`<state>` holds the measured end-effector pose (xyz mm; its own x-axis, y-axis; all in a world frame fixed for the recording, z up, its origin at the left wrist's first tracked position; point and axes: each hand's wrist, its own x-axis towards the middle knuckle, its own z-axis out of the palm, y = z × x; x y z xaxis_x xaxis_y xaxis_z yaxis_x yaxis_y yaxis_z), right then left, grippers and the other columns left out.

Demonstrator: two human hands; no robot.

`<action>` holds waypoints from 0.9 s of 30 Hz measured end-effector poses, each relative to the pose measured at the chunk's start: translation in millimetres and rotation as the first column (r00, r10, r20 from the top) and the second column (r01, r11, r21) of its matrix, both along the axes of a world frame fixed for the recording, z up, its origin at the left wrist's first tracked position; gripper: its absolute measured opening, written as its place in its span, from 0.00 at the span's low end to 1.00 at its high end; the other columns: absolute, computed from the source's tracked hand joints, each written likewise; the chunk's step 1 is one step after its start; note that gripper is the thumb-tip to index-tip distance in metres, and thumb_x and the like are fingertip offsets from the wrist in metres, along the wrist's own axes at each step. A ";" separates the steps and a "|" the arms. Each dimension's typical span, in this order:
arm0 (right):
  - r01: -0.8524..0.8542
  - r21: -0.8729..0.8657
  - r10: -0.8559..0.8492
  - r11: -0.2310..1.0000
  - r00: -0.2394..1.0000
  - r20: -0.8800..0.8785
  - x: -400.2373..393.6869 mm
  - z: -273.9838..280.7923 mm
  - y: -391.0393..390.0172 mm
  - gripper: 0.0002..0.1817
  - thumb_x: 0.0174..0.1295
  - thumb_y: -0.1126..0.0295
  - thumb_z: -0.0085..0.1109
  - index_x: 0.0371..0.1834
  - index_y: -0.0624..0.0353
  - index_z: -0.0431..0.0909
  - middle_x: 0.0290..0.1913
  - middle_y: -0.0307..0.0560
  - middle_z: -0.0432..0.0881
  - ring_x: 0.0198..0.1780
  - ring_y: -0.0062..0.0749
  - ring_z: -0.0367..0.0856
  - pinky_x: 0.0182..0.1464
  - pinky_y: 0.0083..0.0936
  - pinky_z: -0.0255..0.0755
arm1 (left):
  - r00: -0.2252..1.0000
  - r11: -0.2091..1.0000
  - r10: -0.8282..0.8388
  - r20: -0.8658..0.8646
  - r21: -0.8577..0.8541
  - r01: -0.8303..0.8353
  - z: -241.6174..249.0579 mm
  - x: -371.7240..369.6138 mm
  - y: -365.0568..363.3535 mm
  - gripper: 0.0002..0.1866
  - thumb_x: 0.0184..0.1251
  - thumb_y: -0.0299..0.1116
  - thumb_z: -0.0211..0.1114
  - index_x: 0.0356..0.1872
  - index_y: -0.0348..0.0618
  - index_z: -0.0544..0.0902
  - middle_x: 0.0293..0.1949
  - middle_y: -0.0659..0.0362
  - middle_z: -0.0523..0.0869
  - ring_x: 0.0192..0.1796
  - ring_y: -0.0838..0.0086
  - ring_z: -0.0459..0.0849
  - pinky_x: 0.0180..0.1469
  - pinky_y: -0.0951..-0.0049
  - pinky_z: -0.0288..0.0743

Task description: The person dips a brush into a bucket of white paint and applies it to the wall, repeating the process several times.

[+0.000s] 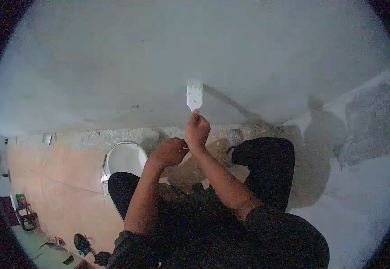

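A white flat brush [194, 96] is in my right hand [198, 130], which is closed round its handle. Its bristles point up and meet the pale grey wall [159, 54]. Lower and to the left, close to my right wrist, my left hand [171, 151] has its fingers curled; a small light spot shows at them, too small to name. Left of my left hand, a round white bucket [126, 159] stands on the floor near the wall's base, with pale contents or a pale inside.
Rough, stained plaster [114, 134] runs along the wall's foot. At the right is a wall with a dark grey patch [370, 121]. Dark shoes [82, 243] and a small dark chair-like object [26, 217] lie at the lower left. My bent knees flank my hands.
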<state>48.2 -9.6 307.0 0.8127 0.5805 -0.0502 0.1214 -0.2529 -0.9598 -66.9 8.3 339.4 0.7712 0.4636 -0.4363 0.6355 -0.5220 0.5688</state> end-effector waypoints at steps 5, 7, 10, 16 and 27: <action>-0.173 0.009 0.164 0.985 0.948 0.274 25.3 -85.1 7.9 0.23 0.70 0.59 0.39 0.24 0.66 0.72 0.21 0.61 0.73 0.23 0.56 0.71 0.30 0.45 0.63 | 0.996 0.996 -0.006 0.091 0.086 -0.002 -3.5 -8.4 -1.8 0.15 0.64 0.39 0.57 0.43 0.38 0.81 0.43 0.46 0.83 0.47 0.53 0.81 0.52 0.56 0.73; -0.152 -0.100 0.172 0.983 0.957 0.236 36.7 -103.3 12.2 0.22 0.70 0.60 0.38 0.24 0.65 0.72 0.20 0.60 0.71 0.23 0.57 0.70 0.30 0.44 0.64 | 0.996 0.988 -0.080 0.044 0.137 0.073 -15.1 -10.0 -0.4 0.15 0.64 0.39 0.57 0.44 0.39 0.81 0.43 0.47 0.83 0.48 0.53 0.80 0.52 0.57 0.73; -0.145 -0.266 0.219 0.953 0.937 0.272 53.9 -145.6 14.3 0.22 0.68 0.55 0.41 0.28 0.62 0.76 0.28 0.62 0.79 0.32 0.59 0.78 0.36 0.45 0.71 | 0.994 0.983 -0.107 -0.009 0.147 0.107 0.8 -9.7 -1.7 0.15 0.65 0.39 0.56 0.43 0.39 0.81 0.43 0.47 0.83 0.48 0.53 0.80 0.53 0.57 0.73; -0.074 -0.806 0.461 0.587 0.849 0.258 68.4 -349.4 -17.4 0.25 0.67 0.52 0.42 0.25 0.63 0.77 0.22 0.57 0.79 0.29 0.50 0.80 0.33 0.42 0.71 | 0.998 0.994 -0.007 0.060 0.109 0.000 3.4 -8.9 -1.8 0.15 0.65 0.39 0.55 0.42 0.40 0.81 0.41 0.46 0.83 0.46 0.52 0.81 0.51 0.55 0.74; -0.087 -0.801 0.442 0.592 0.866 0.233 114.1 -279.7 -54.6 0.25 0.70 0.56 0.41 0.28 0.66 0.79 0.18 0.48 0.78 0.23 0.37 0.78 0.29 0.35 0.71 | 0.996 0.992 -0.079 0.034 0.105 0.075 -30.7 -4.0 -1.7 0.16 0.65 0.41 0.56 0.46 0.41 0.80 0.47 0.48 0.81 0.51 0.54 0.79 0.54 0.56 0.73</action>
<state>162.3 -64.2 27.4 0.6781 0.6694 -0.3035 0.5994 -0.7426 -0.2988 -70.8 6.6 308.7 0.8212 0.4437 -0.3588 0.5705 -0.6260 0.5316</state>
